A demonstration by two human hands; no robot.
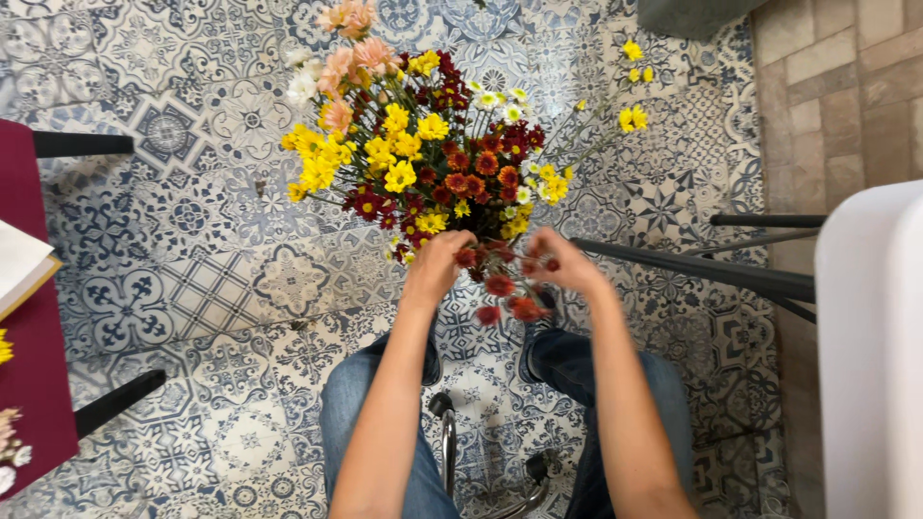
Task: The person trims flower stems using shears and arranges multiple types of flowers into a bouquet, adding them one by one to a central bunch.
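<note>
Red sprig [502,286] seemingly between 2 hands [437,261]

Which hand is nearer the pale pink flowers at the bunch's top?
Left. The left hand sits below the pale pink flowers, on their side; the right hand is further across the bunch.

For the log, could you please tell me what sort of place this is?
Probably a home or small flower workshop: patterned floor tiles, a brick wall, and a mixed bouquet handled by the left hand and right hand.
</note>
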